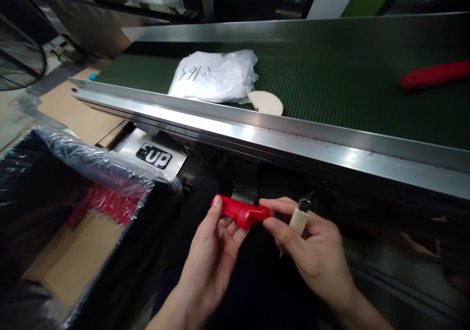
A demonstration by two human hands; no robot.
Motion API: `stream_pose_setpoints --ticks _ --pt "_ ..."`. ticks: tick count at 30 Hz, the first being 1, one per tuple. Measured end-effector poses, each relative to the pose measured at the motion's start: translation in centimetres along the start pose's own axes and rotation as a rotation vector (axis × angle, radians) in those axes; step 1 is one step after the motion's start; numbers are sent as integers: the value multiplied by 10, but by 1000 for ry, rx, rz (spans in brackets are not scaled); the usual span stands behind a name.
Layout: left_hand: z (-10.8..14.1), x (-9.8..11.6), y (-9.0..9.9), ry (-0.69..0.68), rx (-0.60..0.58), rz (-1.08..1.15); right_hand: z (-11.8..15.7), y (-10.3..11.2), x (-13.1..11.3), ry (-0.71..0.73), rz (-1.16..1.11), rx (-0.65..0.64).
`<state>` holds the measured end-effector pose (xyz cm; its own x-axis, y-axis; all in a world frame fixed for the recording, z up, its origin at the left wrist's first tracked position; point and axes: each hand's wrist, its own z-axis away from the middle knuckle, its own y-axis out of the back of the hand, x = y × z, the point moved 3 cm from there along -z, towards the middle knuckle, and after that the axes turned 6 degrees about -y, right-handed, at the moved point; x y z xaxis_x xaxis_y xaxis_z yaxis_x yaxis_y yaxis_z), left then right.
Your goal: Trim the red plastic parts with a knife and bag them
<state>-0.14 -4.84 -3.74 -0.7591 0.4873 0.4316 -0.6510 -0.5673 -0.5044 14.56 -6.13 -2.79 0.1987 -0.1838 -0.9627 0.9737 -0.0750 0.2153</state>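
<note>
A glossy red plastic part (240, 211), long with a round stub on its near side, is held between both hands in front of my lap. My left hand (216, 244) grips its left end, thumb on top and fingers beneath. At the part's right end, the thumb and forefinger of my right hand (312, 244) pinch the tip. That same hand also keeps a knife (299, 221) with a pale handle tucked among its fingers; a short dark blade points up and away. The undersides of the part and some fingers are hidden.
Beyond my hands runs a green conveyor belt (312, 70) with a raised metal edge (235, 124). On it lie a white plastic bag (215, 75), a pale curved piece (266, 103) and another red part (435, 74). A lined bin (147, 193) at left holds red parts (110, 203) and cardboard.
</note>
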Motion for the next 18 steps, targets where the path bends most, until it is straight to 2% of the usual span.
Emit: stream_pose_setpoints --ticks 3,6,10,13,15,18 --pt "-4 3 10 42 120 64 -2 -14 6 -61 -70 -50" --pt "-12 7 21 80 160 97 -1 -30 17 -137 -124 -73" --pt "-22 17 34 102 151 70 -1 -49 26 -273 -261 -96" --pt "-28 26 42 129 119 65 -5 -63 22 -348 -340 -133" --pt "-33 31 47 168 84 76 -8 -72 15 -361 -336 -157" --pt "-42 36 53 237 12 117 -11 -84 3 -304 -237 -168"
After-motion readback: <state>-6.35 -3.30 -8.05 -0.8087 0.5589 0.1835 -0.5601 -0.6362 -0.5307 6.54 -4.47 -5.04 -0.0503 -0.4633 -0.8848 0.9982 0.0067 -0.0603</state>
